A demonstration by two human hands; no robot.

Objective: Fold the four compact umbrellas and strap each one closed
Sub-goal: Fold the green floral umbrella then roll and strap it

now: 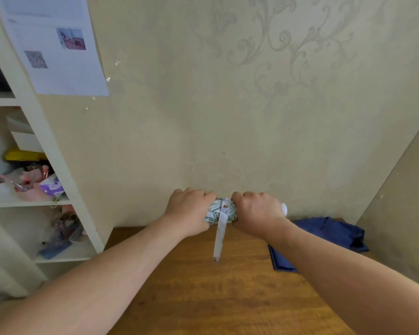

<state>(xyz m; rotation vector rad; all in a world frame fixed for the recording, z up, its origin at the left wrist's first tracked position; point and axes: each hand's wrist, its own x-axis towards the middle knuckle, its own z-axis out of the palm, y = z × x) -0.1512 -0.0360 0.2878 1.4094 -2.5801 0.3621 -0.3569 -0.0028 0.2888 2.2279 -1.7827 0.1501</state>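
Note:
A rolled-up compact umbrella [214, 211] with a pale green leaf print is held level above the far edge of the wooden table. My left hand [188, 210] grips its left end and my right hand [258, 211] grips its right end, where a white tip [284, 209] pokes out. Its white strap [221, 232] hangs loose down the middle, with a snap at its lower end [216, 259]. A dark blue umbrella [329, 234] lies crumpled on the table at the right, partly hidden by my right forearm.
The brown wooden table [215, 298] runs up to a beige patterned wall [228, 117]. A white shelf unit [46, 153] full of small items stands at the left. A beige panel [402, 213] closes off the right side.

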